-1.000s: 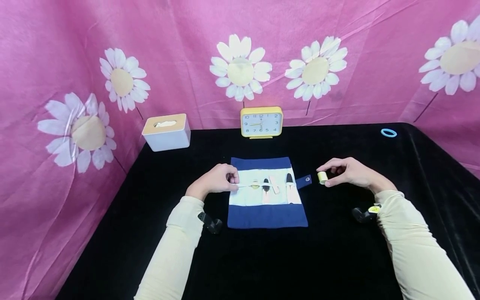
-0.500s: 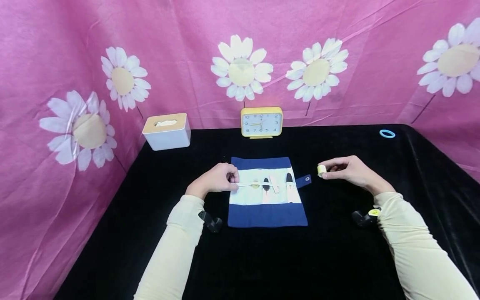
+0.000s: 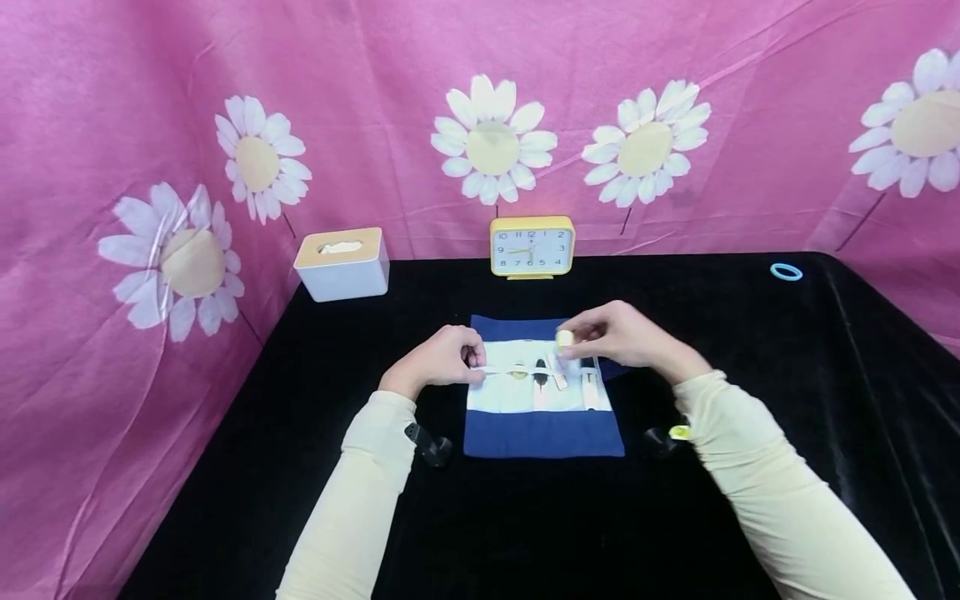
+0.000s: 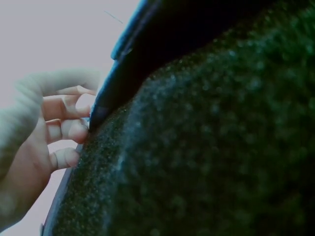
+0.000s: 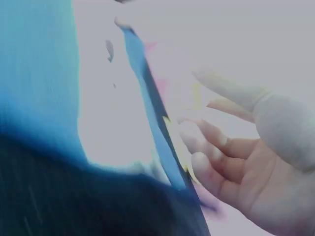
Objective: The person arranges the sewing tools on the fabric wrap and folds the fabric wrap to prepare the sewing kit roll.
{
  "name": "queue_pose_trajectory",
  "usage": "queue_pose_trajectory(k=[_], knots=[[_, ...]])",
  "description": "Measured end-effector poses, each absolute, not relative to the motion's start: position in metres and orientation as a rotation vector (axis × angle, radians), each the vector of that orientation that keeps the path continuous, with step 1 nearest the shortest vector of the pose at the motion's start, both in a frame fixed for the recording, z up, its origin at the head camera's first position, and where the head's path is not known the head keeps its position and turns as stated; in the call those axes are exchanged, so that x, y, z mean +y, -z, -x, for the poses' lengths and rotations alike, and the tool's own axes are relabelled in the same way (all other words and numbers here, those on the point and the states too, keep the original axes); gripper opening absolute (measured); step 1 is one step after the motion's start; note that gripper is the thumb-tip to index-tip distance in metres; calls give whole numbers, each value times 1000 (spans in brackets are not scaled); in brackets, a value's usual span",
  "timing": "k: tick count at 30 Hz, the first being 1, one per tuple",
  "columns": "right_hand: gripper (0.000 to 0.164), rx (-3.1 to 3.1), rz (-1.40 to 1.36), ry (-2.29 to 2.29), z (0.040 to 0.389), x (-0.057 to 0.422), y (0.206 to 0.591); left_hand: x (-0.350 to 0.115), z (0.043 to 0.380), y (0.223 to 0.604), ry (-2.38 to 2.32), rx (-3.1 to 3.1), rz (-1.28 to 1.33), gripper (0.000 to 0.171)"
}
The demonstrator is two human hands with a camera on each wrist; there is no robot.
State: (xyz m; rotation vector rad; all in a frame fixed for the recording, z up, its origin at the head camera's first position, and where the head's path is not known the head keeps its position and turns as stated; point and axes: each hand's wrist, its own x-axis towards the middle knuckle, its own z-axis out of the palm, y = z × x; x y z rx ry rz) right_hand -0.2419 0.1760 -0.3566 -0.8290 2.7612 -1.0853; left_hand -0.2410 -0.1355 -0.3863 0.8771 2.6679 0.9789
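Note:
A blue cloth roll-up case [image 3: 543, 435] lies unrolled, its white inside up. At its left edge my left hand [image 3: 438, 358] pinches a white elastic band [image 3: 497, 369] that runs across the inside. My right hand [image 3: 626, 337] holds a small pale yellow cylinder [image 3: 565, 338] between thumb and fingers, above the right part of the case. Under the band sit a yellowish round piece [image 3: 519, 372], a black-topped tool [image 3: 540, 373] and a slim pale pink piece [image 3: 559, 379]. A further tool [image 3: 590, 393] sits at the right, partly hidden by the right hand. Both wrist views are washed out.
A tissue box [image 3: 345, 279] stands at the back left and a yellow clock [image 3: 532, 247] behind the case. A blue ring [image 3: 786, 272] lies at the back right. Black cloth [image 3: 540, 525] covers the table; a pink flowered curtain [image 3: 375, 125] hangs behind.
My right hand has carried the yellow cylinder leftward, from beside the case's strap to over its white inside. My left hand keeps its place at the left edge.

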Motion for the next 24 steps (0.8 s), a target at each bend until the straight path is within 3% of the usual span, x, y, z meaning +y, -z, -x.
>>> queue_pose_trajectory(k=[9,24], knots=[[39,2666,865,1086,250,106,379,-132,243,387,-1029,2651,-905,10],[41,2543,908,1111,254,92,387,-137,243,385,-1070,2627,-844,10]])
